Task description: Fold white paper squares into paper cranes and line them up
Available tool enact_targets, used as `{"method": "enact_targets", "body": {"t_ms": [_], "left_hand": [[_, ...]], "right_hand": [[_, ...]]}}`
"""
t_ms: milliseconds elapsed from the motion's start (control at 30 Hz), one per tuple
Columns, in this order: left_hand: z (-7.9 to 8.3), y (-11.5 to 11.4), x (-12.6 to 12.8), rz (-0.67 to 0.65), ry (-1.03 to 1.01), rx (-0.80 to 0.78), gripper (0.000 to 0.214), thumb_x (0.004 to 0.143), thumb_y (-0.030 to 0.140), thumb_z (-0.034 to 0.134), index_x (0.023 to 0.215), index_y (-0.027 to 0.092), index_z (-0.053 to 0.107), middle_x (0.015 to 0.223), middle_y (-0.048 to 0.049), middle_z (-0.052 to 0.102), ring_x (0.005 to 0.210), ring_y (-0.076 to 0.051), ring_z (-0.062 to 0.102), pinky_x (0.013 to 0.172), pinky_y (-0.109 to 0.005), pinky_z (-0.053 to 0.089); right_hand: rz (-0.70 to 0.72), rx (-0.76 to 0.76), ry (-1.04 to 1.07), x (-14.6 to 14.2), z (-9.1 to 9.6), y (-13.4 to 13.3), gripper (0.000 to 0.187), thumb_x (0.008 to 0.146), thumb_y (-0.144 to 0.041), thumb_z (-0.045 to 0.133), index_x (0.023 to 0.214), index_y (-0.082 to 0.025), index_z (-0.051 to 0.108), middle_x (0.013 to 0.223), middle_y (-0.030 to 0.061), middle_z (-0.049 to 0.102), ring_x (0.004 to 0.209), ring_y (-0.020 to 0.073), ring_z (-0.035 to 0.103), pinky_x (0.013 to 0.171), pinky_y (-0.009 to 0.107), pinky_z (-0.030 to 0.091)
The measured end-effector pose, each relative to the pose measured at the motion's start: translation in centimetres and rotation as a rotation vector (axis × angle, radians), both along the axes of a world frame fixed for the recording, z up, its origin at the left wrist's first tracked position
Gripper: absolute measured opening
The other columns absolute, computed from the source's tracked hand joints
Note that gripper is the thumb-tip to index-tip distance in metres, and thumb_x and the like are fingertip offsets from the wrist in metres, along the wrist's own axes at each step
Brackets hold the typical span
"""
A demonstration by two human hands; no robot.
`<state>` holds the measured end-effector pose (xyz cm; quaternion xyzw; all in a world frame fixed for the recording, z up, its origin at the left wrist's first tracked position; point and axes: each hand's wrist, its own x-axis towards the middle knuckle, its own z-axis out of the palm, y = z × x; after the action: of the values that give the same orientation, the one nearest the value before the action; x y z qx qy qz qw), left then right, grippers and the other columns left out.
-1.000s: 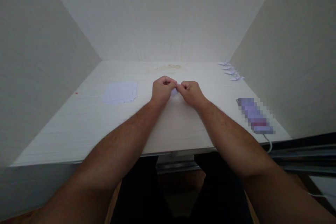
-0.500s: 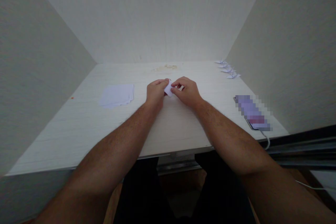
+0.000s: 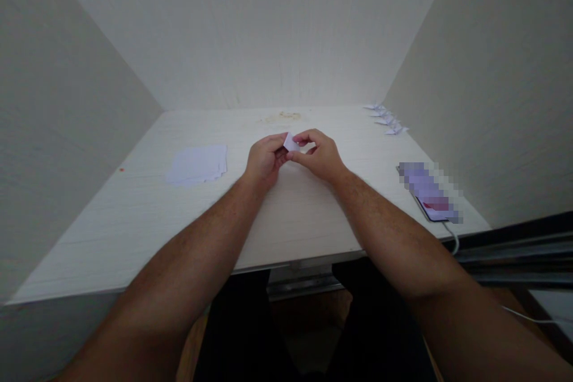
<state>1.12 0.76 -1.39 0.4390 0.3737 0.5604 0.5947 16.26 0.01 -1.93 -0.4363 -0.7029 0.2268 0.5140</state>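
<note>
- I have the left hand (image 3: 263, 158) over the middle of the worktop (image 3: 304, 209), its grip closed on the left edge of a small folded paper (image 3: 290, 142); the thumb lies along the top and the fingers curl underneath.
- I have the right hand (image 3: 320, 154) facing it, its grip pinching the paper's right side, index finger at the far edge and thumb at the near one.
- The folded paper sits between both hands, tilted, one pale face toward my camera; I can't make out its finer creases.
- To the left I see a loose stack of white sheets (image 3: 197, 162), edges uneven, well apart from the left hand.
- At the far right, pointed folded-paper figures (image 3: 394, 130) stand in a row close to the side wall (image 3: 501, 89).
- Near right lies a phone (image 3: 427, 194), its screen pixelated, with a white cable (image 3: 455, 242) running off the near edge.
- Beyond the hands, I see a brownish stain (image 3: 286, 116) on the far part.
</note>
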Motion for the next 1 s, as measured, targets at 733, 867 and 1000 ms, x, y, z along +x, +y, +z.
{"method": "enact_targets", "body": {"t_ms": [733,867,1000], "left_hand": [[0.4,-0.4,0.0,0.074,0.057,-0.006,0.019,0.063,0.025,0.073,0.079,0.015,0.073,0.077,-0.0051,0.070,0.067,-0.013,0.062,0.063,-0.027,0.052],[0.5,-0.4,0.0,0.112,0.144,0.024,0.014,0.061,0.019,0.070,0.073,0.016,0.074,0.064,-0.0021,0.066,0.058,-0.012,0.058,0.056,-0.025,0.048],[0.2,-0.2,-0.3,0.100,0.328,0.125,0.012,0.060,0.015,0.068,0.069,0.016,0.074,0.059,-0.0015,0.066,0.053,-0.011,0.054,0.051,-0.024,0.040]], "right_hand": [[0.057,-0.085,0.043,0.0,0.5,-0.3,0.031,0.076,-0.042,0.073,0.097,-0.021,0.065,0.097,0.0046,0.069,0.088,0.0171,0.062,0.067,0.028,0.046],[0.003,-0.016,-0.013,0.5,0.2,0.1,0.026,0.091,-0.044,0.056,0.083,-0.021,0.064,0.084,0.0029,0.066,0.079,0.0159,0.058,0.070,0.029,0.045],[-0.077,0.001,-0.123,1.0,0.3,0.3,0.032,0.094,-0.040,0.052,0.069,-0.021,0.057,0.068,-0.0004,0.057,0.069,0.0148,0.051,0.065,0.028,0.039]]}}
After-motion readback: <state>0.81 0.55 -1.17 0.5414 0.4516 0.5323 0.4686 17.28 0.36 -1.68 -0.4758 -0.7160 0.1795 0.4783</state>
